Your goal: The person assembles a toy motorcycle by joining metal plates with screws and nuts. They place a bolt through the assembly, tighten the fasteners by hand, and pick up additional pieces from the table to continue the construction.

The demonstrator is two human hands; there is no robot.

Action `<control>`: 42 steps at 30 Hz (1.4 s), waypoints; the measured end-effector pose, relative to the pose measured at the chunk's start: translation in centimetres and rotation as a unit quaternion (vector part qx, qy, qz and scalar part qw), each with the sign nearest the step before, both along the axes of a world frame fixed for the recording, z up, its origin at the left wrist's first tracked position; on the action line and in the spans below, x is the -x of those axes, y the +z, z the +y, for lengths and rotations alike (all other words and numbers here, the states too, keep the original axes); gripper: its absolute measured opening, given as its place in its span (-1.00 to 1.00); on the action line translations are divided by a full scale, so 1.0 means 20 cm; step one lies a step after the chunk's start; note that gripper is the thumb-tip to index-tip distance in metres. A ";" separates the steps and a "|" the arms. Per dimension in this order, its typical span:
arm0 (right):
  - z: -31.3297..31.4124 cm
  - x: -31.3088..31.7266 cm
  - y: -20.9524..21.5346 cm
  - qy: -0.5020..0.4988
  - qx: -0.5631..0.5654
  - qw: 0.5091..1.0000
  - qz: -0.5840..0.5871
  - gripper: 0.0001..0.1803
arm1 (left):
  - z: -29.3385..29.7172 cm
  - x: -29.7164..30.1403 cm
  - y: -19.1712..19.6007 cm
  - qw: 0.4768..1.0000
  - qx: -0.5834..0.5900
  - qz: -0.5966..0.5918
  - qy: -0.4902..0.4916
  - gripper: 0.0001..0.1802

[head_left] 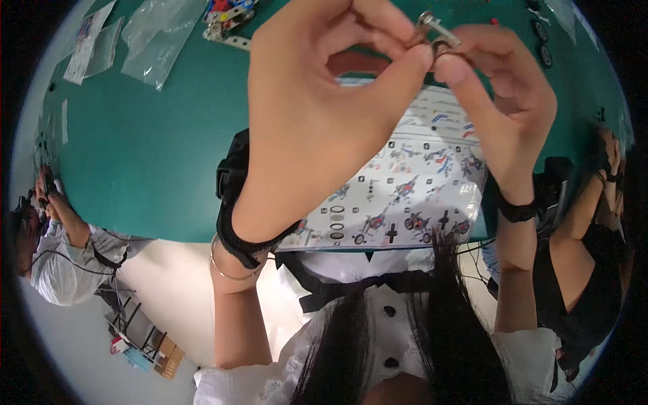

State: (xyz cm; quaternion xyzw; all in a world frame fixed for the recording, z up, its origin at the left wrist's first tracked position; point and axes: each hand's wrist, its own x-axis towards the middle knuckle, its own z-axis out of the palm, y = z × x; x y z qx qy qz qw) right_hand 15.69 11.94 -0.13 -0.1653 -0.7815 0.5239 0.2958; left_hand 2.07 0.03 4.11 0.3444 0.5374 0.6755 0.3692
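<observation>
High in the view, both hands meet fingertip to fingertip around a small silver metal bolt (442,30). Thumb and index finger of my left hand (324,128) pinch its left side, closed on it. From the right, my right hand (513,101) is also closed, pinching at the bolt's lower right end. A small dark ring-like piece (440,48) shows between the fingertips; how it joins the bolt is too small to tell. Below the hands lies a printed instruction sheet (405,196) with coloured assembly drawings, partly covered by my left hand and wrist.
On the green table (148,148), a partly built metal model (229,17) sits at the far left of my hands, beside clear plastic bags (162,44). Black wheels (542,44) lie at the far right. Other people sit at the left (67,250) and right (587,229).
</observation>
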 end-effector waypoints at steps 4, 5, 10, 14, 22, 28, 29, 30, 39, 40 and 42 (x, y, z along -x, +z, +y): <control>0.01 0.01 0.00 0.001 -0.023 1.000 -0.013 -0.78 | -0.03 0.01 -0.01 1.000 -0.003 -0.002 -0.003 -0.84; 0.00 0.01 -0.01 -0.005 -0.009 1.000 -0.019 -0.78 | -0.04 0.01 -0.01 1.000 -0.003 -0.003 -0.007 -0.84; 0.04 -0.02 -0.02 0.053 -0.016 0.998 -0.041 -0.83 | -0.05 0.01 -0.05 1.000 -0.007 -0.002 -0.013 -0.84; 0.05 0.01 0.01 0.079 -0.027 0.996 -0.040 -0.80 | -0.07 0.01 -0.04 1.000 -0.005 0.005 -0.009 -0.84; -0.11 0.12 0.02 -0.053 0.046 0.997 -0.044 -0.84 | -0.08 0.00 -0.09 1.000 -0.005 0.011 -0.010 -0.83; -0.09 0.11 0.03 -0.050 0.067 0.996 -0.042 -0.84 | -0.08 0.00 -0.11 1.000 -0.005 0.023 -0.011 -0.83; -0.07 0.10 0.02 -0.050 0.068 0.996 -0.042 -0.84 | -0.08 0.00 -0.11 1.000 -0.006 0.028 -0.010 -0.83; -0.04 0.09 0.00 -0.048 0.071 0.995 -0.049 -0.84 | -0.08 0.00 -0.11 0.999 -0.005 0.032 -0.008 -0.83; -0.03 0.09 -0.05 -0.051 0.005 0.999 0.014 -0.82 | -0.09 0.02 -0.15 0.999 0.001 0.045 -0.005 -0.83; -0.03 0.09 -0.05 -0.063 -0.004 0.998 0.009 -0.82 | -0.09 0.02 -0.15 0.999 0.001 0.045 -0.005 -0.83; -0.03 0.08 -0.05 -0.061 -0.015 0.998 0.007 -0.82 | -0.09 0.02 -0.16 0.999 0.002 0.046 -0.006 -0.83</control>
